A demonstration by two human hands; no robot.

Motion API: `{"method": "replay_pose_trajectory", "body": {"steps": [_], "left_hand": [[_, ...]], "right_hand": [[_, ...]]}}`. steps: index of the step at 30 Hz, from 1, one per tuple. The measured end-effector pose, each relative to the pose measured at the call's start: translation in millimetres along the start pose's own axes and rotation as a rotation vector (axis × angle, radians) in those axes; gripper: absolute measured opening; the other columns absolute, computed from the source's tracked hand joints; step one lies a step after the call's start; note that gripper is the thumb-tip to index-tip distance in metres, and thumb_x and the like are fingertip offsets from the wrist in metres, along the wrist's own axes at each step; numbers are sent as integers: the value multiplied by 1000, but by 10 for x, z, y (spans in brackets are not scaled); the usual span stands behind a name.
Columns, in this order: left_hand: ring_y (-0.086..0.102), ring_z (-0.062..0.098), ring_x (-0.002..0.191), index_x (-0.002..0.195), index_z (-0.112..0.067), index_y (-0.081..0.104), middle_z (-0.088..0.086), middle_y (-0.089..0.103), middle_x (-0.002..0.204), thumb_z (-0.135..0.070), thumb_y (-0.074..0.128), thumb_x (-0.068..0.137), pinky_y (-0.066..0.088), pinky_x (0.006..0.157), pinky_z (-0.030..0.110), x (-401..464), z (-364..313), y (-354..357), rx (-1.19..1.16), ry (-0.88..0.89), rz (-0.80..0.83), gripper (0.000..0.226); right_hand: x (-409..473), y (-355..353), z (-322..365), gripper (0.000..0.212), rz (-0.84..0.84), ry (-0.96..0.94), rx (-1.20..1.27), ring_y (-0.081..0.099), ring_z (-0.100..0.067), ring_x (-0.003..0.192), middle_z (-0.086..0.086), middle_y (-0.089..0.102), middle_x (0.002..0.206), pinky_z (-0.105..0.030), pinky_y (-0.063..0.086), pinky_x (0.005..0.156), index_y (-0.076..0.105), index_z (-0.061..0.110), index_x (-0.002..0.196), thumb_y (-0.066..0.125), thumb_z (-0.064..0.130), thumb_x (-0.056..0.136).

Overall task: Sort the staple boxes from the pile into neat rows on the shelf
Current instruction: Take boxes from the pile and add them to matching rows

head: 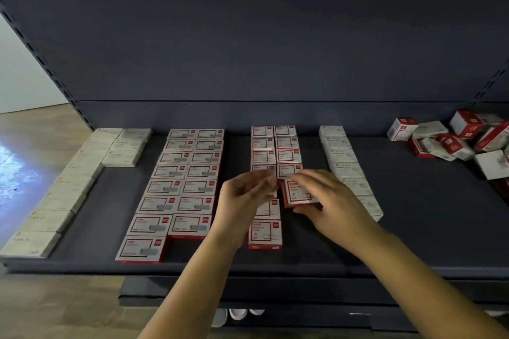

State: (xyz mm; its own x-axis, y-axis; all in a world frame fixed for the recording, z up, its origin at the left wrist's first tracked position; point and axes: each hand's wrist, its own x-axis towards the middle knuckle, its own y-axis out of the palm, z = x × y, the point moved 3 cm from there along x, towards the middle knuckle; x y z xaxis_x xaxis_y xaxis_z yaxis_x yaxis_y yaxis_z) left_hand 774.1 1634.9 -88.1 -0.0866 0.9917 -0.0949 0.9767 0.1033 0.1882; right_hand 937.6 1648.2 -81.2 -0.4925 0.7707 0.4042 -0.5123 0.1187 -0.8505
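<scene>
A red-and-white staple box (pixel 297 195) sits slightly tilted in the right column of the middle red rows (pixel 275 146). My right hand (pixel 330 201) grips it, fingers over its far edge and thumb under its near edge. My left hand (pixel 245 198) hovers just left of it with curled fingers over the left column, its fingertips near the box's corner; whether they touch it I cannot tell. The unsorted pile (pixel 454 140) of staple boxes lies at the shelf's far right.
On the dark shelf (pixel 413 228) lie two rows of red-framed boxes (pixel 179 187) left of centre, cream boxes (pixel 55 201) at the far left and a single row of pale boxes (pixel 349 170) right of my hands. The shelf's front edge runs below my forearms. Wooden floor shows at left.
</scene>
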Motion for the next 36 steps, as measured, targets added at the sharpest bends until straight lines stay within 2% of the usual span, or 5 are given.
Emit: {"method": "replay_pose_trajectory", "body": {"steps": [6, 12, 22, 28, 36], "left_hand": [[53, 7, 104, 121, -17, 60, -4, 52, 119, -18, 62, 89, 48, 86, 16, 71, 206, -304, 899, 338, -30, 33], [48, -1, 99, 134, -20, 50, -4, 48, 125, -24, 57, 92, 41, 67, -2, 90, 310, -246, 939, 258, 123, 43], [53, 4, 108, 135, -18, 48, -1, 48, 133, -24, 56, 92, 37, 72, -4, 124, 359, -268, 926, 242, 114, 44], [54, 9, 113, 133, -18, 52, -2, 47, 136, -25, 52, 95, 41, 86, 8, 131, 322, -216, 998, 263, 138, 38], [59, 11, 104, 117, -15, 63, -1, 56, 120, -27, 49, 96, 43, 80, 12, 179, 245, -110, 1146, 272, 152, 28]], "right_hand": [[-133, 392, -139, 57, 25, 124, -107, 64, -31, 90, -7, 65, 108, -38, 56, 74, 69, 11, 104, 88, 2, 51], [-170, 425, -137, 57, -86, 340, -163, 61, -34, 95, -17, 55, 117, -41, 56, 68, 67, 15, 112, 87, 12, 58], [-61, 507, -199, 46, -183, 329, -9, 59, -11, 85, -12, 62, 93, -10, 41, 81, 70, -1, 96, 82, -11, 53], [-92, 559, -203, 42, -169, 382, 27, 66, -24, 88, -20, 59, 108, -38, 52, 83, 71, 1, 97, 81, -10, 58], [-35, 458, -127, 36, 1, 465, 9, 55, -22, 111, -3, 59, 119, -30, 48, 89, 60, 12, 121, 62, 8, 85]]}}
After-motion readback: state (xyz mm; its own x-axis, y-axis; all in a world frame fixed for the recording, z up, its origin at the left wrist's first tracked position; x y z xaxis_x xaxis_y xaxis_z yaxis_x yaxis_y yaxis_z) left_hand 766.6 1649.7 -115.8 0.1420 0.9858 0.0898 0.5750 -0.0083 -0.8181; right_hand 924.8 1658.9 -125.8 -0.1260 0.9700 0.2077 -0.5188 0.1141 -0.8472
